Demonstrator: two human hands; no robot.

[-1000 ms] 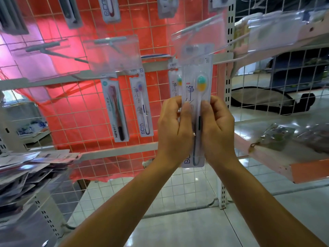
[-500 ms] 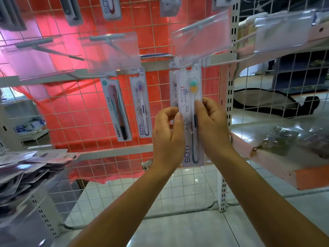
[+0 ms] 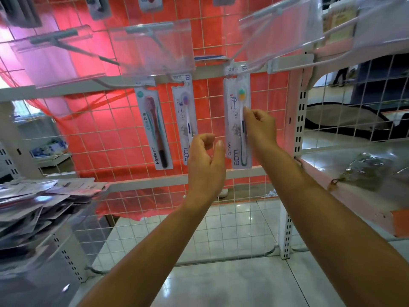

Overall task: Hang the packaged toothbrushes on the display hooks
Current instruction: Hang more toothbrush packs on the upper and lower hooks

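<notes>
A packaged toothbrush [image 3: 234,120] with a green and yellow head hangs from the display hook under a clear price-tag holder [image 3: 281,29]; the hook tip is hidden behind that holder. Another package hangs right behind it. My right hand [image 3: 260,129] pinches the package's right edge at mid height. My left hand [image 3: 205,160] hovers lower left of the package, fingers loosely curled, holding nothing. Two more packaged toothbrushes hang to the left: a purple-headed one [image 3: 184,116] and a dark red one [image 3: 153,129].
The hooks sit on a white wire grid [image 3: 110,134] backed by red sheeting. A pile of loose packages [image 3: 39,202] lies on a shelf at the lower left. A pink shelf [image 3: 354,200] with a dark bag [image 3: 365,173] juts out at right.
The package has gone up onto the hook and hangs there. My left hand has let go of it and dropped down to the left. My right hand stays on the package.
</notes>
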